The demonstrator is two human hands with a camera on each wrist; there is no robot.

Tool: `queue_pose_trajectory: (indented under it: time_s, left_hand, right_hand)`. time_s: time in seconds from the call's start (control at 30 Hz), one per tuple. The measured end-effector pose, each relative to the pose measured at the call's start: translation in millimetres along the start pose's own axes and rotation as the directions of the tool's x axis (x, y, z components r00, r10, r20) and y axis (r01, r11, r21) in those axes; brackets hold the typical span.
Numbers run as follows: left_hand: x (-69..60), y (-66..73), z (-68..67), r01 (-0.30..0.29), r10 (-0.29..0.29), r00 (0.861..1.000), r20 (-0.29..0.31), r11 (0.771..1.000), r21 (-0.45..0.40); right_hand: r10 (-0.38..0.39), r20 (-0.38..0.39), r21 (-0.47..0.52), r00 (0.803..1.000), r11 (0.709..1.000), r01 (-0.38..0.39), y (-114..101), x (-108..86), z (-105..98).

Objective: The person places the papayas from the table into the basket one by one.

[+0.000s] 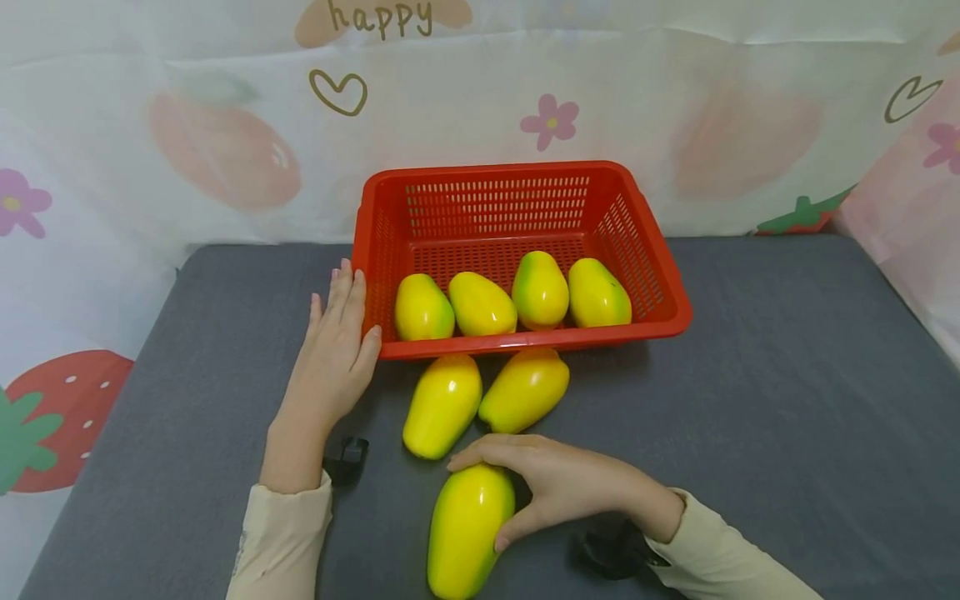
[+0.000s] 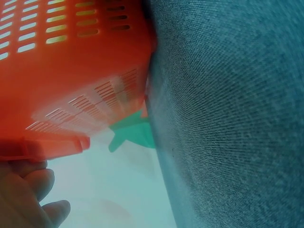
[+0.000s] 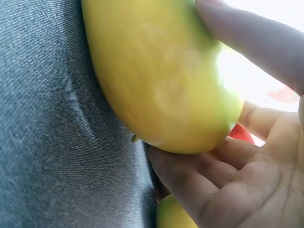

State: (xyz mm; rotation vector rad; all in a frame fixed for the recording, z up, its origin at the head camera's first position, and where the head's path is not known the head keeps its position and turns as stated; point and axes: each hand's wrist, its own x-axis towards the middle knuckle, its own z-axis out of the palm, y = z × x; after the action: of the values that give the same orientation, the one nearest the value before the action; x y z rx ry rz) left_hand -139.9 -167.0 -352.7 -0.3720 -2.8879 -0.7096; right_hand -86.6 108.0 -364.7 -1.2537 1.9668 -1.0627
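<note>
A yellow-green mango (image 1: pixel 471 533) lies at the near edge of the head view. My right hand (image 1: pixel 555 483) grips its far end, the thumb on one side and the fingers curved round the other. The right wrist view shows the same mango (image 3: pixel 161 80) between thumb and fingers, close to the cloth. With straight fingers, my left hand (image 1: pixel 330 358) rests against the left side of a red plastic basket (image 1: pixel 495 343). Inside the basket, several mangoes stand in a row along its near wall. Two more, a left mango (image 1: pixel 442 408) and a right mango (image 1: pixel 525 390), lie just in front of it.
Grey cloth (image 1: pixel 780 400) covers the table. Behind the basket hangs a white printed curtain (image 1: pixel 465 100), with more of it at both sides. Dark wrist devices sit by both cuffs, the right device (image 1: pixel 611 548) close to the cloth.
</note>
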Motion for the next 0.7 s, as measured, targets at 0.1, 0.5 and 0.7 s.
queue_pose_trajectory:
  time_s: [0.1, 0.5, 0.7]
  left_hand:
    - [0.2, 0.2, -0.1, 0.001, -0.001, 1.0, 0.002, 1.0, 0.0]
    - [-0.4, -0.4, -0.2, -0.009, 0.009, 1.0, -0.001, 1.0, -0.003]
    - [-0.9, -1.2, 0.1, -0.011, 0.011, 1.0, -0.005, 1.0, -0.002]
  right_hand:
    - [-0.023, 0.009, 0.007, 1.0, 1.0, 0.023, 2.0, 0.9, 1.3]
    - [-0.041, 0.026, 0.013, 0.999, 0.999, 0.041, 5.7, 1.6, 5.7]
    - [-0.041, 0.029, 0.026, 0.999, 0.999, 0.04, 5.4, 2.2, 6.5]
